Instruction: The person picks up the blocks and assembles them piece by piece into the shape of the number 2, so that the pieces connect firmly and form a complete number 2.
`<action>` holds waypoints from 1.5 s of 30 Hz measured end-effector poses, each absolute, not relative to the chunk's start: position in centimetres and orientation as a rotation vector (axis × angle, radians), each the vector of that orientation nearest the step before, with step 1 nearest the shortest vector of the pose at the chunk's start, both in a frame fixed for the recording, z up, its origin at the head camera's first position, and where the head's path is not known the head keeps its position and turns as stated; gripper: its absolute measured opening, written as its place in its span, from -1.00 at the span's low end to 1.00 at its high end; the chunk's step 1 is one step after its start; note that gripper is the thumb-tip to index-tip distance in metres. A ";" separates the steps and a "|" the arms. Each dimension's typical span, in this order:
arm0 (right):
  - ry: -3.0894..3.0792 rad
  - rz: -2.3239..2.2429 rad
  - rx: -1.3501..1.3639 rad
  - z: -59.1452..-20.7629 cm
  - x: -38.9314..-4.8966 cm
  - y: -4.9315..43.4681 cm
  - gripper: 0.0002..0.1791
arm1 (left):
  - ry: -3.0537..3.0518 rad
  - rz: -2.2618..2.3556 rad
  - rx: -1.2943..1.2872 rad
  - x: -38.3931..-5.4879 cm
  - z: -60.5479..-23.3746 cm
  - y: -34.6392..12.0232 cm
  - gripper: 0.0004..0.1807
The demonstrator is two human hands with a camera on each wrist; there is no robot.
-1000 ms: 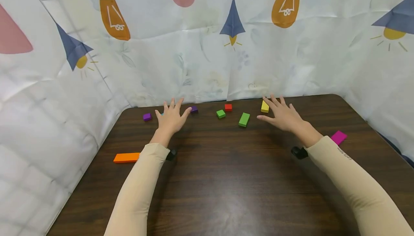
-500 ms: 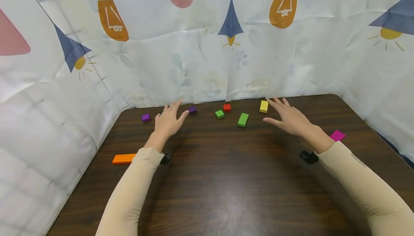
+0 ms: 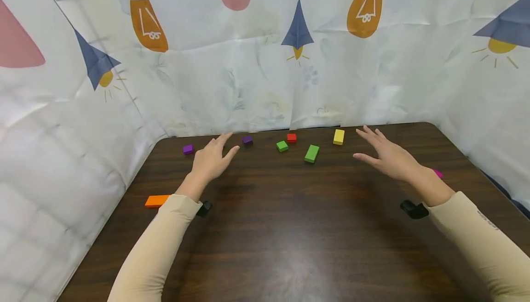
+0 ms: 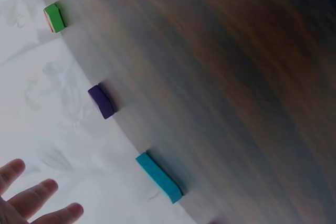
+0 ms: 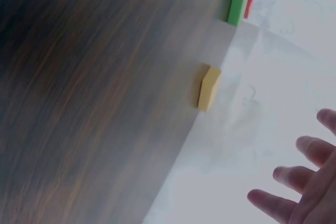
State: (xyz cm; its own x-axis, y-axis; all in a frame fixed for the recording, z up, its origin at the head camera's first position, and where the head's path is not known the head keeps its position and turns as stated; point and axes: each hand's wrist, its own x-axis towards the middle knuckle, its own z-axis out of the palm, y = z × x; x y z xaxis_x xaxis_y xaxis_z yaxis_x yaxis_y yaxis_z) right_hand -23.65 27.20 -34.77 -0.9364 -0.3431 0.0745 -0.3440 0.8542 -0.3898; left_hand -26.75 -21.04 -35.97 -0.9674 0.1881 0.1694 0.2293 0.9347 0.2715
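the yellow block (image 3: 338, 137) lies left of the nearer right hand (image 3: 392, 156) (unclenched, empty). the left hand (image 3: 209, 159) grasps nothing too.

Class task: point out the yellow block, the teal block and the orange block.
Yellow block (image 3: 338, 136), head view: middle of its upper face.
Teal block (image 4: 159, 178), left wrist view: middle of its long face.
Orange block (image 3: 157, 201), head view: middle of its visible part.

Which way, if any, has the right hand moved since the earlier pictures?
Yes, to the right: in the head view, the right hand overlapped the yellow block a second ago; now a gap separates them.
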 end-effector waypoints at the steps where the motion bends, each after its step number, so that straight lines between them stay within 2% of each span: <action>1: -3.024 0.642 0.561 -34.7 -23.6 27.3 -0.07 | -2.951 -0.445 -0.317 -26.6 -36.0 -21.2 -0.27; 16: -3.018 0.761 0.613 -34.0 -22.5 29.9 -0.17 | -2.956 -0.464 -0.369 -24.7 -35.9 -24.5 -0.34; 36: -2.980 0.608 0.605 -36.1 -20.2 36.0 -0.32 | -3.005 -0.462 -0.444 -24.7 -35.6 -26.0 -0.42; 45: -2.924 0.621 0.631 -36.7 -20.2 37.7 -0.44 | -3.041 -0.524 -0.402 -23.1 -35.7 -28.4 -0.42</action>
State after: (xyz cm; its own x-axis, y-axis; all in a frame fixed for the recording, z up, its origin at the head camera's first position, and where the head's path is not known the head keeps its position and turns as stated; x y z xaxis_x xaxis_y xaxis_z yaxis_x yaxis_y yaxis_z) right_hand -20.19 37.65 -36.75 -0.9111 -0.3772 0.1663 -0.4122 0.8323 -0.3707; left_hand -23.09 -28.44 -35.73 -0.9661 0.2477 0.0725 0.2577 0.9098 0.3254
